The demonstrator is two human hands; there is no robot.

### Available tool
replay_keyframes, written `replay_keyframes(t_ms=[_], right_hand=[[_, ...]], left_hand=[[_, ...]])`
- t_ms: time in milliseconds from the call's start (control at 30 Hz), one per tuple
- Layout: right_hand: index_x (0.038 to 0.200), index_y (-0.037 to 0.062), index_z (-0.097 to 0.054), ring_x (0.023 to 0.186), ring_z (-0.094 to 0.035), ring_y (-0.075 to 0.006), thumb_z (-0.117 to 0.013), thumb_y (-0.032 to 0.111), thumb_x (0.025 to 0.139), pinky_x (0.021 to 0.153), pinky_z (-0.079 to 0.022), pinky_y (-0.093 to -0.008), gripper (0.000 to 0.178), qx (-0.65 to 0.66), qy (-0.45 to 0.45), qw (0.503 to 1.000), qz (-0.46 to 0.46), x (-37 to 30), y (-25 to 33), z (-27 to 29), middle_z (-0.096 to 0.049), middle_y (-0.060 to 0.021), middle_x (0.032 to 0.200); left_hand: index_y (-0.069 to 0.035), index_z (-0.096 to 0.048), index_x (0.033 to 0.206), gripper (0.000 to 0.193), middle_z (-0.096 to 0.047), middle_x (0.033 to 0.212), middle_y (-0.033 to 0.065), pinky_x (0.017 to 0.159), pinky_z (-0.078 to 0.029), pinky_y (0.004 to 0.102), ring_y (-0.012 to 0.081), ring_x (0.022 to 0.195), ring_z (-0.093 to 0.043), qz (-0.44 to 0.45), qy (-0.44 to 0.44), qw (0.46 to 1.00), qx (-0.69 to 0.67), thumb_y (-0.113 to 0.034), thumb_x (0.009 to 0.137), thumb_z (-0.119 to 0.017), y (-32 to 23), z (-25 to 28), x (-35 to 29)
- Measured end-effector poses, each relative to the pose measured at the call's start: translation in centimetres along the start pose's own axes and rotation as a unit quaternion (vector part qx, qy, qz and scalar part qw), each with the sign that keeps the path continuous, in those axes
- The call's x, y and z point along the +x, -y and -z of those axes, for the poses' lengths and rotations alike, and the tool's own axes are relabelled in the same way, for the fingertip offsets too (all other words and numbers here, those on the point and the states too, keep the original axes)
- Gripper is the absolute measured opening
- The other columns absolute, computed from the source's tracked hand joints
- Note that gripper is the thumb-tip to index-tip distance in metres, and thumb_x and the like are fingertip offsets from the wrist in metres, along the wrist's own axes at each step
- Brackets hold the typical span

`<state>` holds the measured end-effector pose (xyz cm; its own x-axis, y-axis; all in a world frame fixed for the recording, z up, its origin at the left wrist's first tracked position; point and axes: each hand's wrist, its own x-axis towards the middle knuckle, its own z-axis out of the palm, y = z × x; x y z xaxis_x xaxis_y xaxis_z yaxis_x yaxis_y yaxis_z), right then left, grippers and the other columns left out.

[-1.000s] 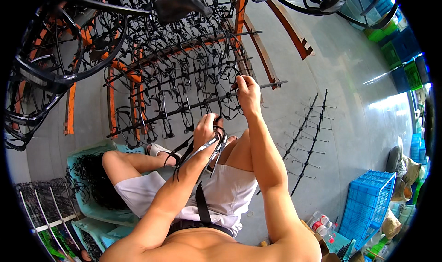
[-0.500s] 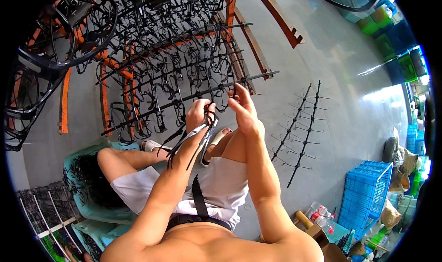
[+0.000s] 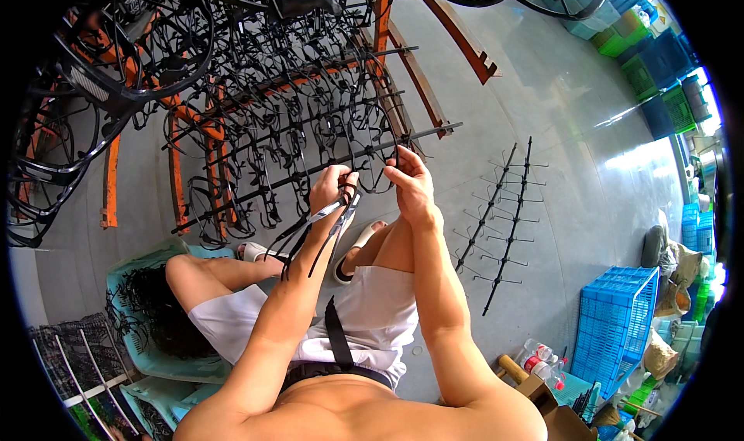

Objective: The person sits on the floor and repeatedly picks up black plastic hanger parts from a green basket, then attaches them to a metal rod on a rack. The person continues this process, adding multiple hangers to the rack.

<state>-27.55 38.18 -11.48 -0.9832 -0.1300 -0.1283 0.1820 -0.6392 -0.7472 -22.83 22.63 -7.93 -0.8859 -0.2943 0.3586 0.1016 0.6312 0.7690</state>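
My left hand is closed around a bundle of thin black curved strips, some with shiny grey-white faces; they hang down over my left forearm. To its right, my right hand pinches a thin black loop between thumb and fingers, at the near bar of the rack. This long black bar carries several similar thin black pieces on its hooks. Exactly what the pieces are cannot be made out.
Orange metal stands hold the crowded rack. Two loose hooked black rods lie on the grey floor at right. A blue crate and plastic bottles are farther right. A pale teal chair bearing a black heap is at left.
The strips in my left hand have swung slightly left and lower. My right fingertips have shifted a little at the bar, and the thin loop beside them shows more clearly. The view has turned slightly.
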Motion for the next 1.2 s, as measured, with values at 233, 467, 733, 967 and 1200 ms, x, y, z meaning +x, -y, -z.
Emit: replay_keyframes(t_ms=[233,467,733,967,1200], right_hand=[[0.121,-0.0008,-0.055,0.09,-0.058,-0.0115,-0.068,-0.008,0.078,0.082,-0.048,-0.0238,0.045,0.035,0.02,0.999,0.007,0.1,0.2,0.6,-0.062,-0.0047,0.097],[0.12,-0.0014,-0.056,0.089,-0.06,-0.0118,-0.068,-0.004,0.081,0.082,-0.049,-0.0249,0.041,-0.018,0.005,1.0,0.005,0.0,0.0,0.7,-0.064,-0.0077,0.1],[0.121,0.0007,-0.052,0.111,-0.05,-0.0217,-0.059,-0.001,0.082,0.095,-0.041,-0.032,0.04,-0.424,-0.029,0.87,0.251,-4.5,1.4,-2.1,-0.051,-0.0121,0.12],[0.105,0.0013,-0.06,0.085,-0.052,-0.0074,-0.056,0.017,0.095,0.077,-0.043,-0.0224,0.019,-0.247,0.18,0.945,-0.116,-10.8,2.4,-4.6,-0.058,0.0006,0.092],[0.102,-0.0007,-0.053,0.077,-0.06,-0.0169,-0.048,0.015,0.096,0.068,-0.048,-0.0277,0.018,-0.258,0.131,0.957,0.019,-9.7,6.2,-0.4,-0.062,-0.0099,0.094]], left_hand=[[0.0,-0.059,0.091,0.018,-0.063,0.075,0.0108,0.059,-0.049,0.0307,0.0198,0.064,-0.063,0.001,0.005,1.0,0.0,-0.015,0.085,-0.067,-0.2,-0.1,-0.2],[-0.001,-0.058,0.087,0.016,-0.062,0.073,0.0105,0.059,-0.049,0.0306,0.0196,0.063,-0.062,0.004,0.008,1.0,0.0,-0.014,0.085,-0.067,0.0,-0.2,0.0],[-0.002,-0.056,0.099,0.016,-0.054,0.073,0.003,0.056,-0.043,0.025,0.0116,0.059,-0.049,0.015,0.004,0.998,-0.065,-0.016,0.091,-0.06,-1.6,2.4,-1.5],[-0.003,-0.058,0.116,0.059,-0.053,0.127,0.0082,0.103,-0.028,0.0321,0.0168,0.119,-0.044,0.125,0.224,0.913,-0.318,-0.05,0.1,-0.026,-5.9,6.6,-3.0],[0.001,-0.058,0.115,0.037,-0.066,0.103,0.0119,0.084,-0.048,0.0293,0.0175,0.091,-0.062,0.237,0.285,0.806,-0.462,-0.03,0.099,-0.044,-6.7,6.0,-2.8]])
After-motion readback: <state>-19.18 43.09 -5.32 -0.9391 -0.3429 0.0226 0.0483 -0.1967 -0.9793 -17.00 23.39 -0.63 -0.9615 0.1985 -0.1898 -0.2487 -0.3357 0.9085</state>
